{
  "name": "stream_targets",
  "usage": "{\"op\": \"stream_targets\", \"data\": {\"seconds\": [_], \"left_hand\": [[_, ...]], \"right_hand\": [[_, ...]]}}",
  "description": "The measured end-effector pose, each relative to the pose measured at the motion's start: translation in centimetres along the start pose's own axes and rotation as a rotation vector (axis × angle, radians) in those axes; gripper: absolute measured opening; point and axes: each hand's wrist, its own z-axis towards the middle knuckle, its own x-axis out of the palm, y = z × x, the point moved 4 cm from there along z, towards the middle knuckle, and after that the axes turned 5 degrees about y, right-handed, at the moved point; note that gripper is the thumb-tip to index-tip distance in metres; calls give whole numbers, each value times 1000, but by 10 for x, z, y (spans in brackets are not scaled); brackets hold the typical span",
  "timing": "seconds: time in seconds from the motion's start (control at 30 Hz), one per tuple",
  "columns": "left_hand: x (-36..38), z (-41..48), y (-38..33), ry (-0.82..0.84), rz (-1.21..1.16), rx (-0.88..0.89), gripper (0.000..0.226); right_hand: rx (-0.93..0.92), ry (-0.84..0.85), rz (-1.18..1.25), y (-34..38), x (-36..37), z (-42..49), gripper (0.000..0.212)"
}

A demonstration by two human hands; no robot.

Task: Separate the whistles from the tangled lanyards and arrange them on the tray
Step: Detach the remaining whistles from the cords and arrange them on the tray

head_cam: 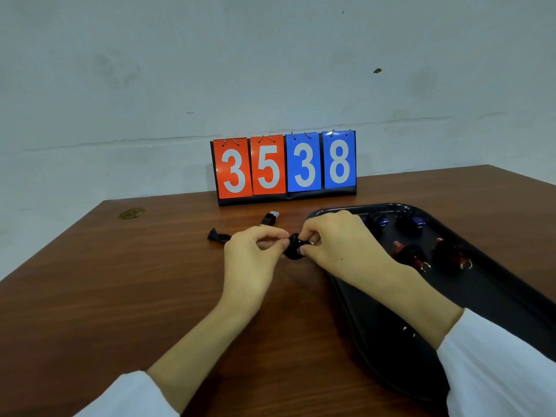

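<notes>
Between my two hands sits a black whistle (294,249) with a metal ring. My left hand (255,254) pinches its left side and my right hand (337,245) pinches the ring side, just off the left rim of the black tray (391,350). A black lanyard (217,236) trails left from my left hand on the table. Another black whistle (270,218) lies behind my hands. On the tray, two red whistles (406,254) (451,255) lie below blue whistles (381,220) (418,223).
A flip scoreboard (285,167) reading 35 38 stands at the back of the brown wooden table (120,296), against a pale wall. A small brownish mark (131,213) shows near the table's far left edge.
</notes>
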Motion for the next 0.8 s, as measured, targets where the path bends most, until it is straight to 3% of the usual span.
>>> {"op": "stream_targets", "data": {"seconds": [0.33,0.5,0.67,0.73,0.8], "left_hand": [[5,1,2,98,69,-75,5],[2,3,6,62,76,-125,18],[4,-5,-6,-1,347,103,7],[6,-7,-11,10,386,161,14],[6,-6,-12,26,329,116,34]], "right_hand": [[-87,38,-162,7,4,-3,22],[-134,1,-192,11,9,-4,22],[-104,-27,-187,11,11,-3,20],[-95,-31,-180,9,11,-3,20],[-90,-21,-161,8,10,-3,19]]}}
